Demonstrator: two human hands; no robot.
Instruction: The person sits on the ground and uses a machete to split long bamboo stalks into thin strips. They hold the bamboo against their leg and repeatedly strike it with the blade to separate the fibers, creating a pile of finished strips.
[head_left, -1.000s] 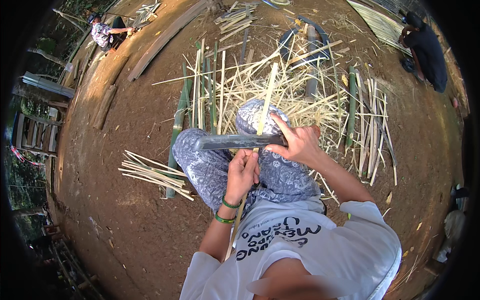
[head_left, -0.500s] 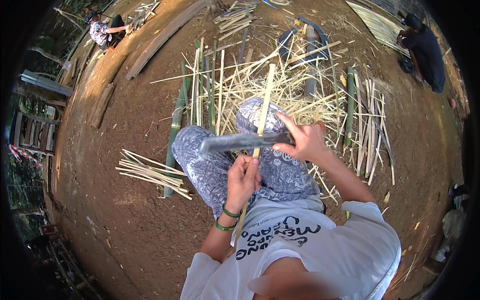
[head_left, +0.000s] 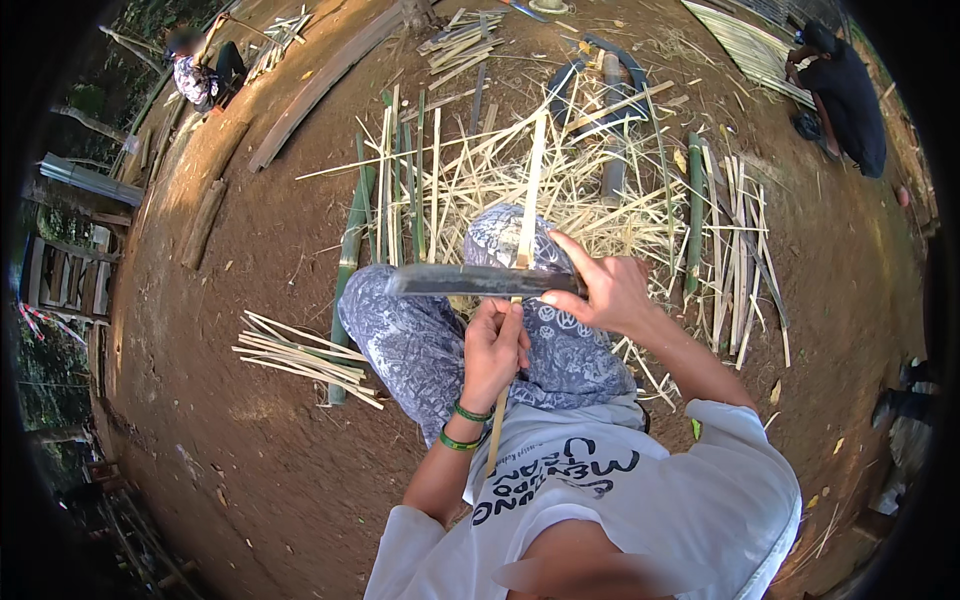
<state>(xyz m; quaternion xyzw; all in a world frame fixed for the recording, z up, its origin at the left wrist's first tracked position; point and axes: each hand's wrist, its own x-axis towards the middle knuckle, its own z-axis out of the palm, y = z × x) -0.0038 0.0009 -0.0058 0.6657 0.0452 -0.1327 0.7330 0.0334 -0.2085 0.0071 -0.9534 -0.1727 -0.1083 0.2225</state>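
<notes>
strip [head_left: 531, 200] shifted farther under knife [head_left: 470, 281].
your left hand's [head_left: 489, 352] fingers pinch it, your right hand's [head_left: 615, 292] grip the knife; less length remains nearside.

You are holding a slender, pale bamboo strip [head_left: 532, 190] that is running from near to far, leaning slightly right, while your broad, dark machete [head_left: 455, 280] is crossing over it, its blunt tip pointing left.
</notes>
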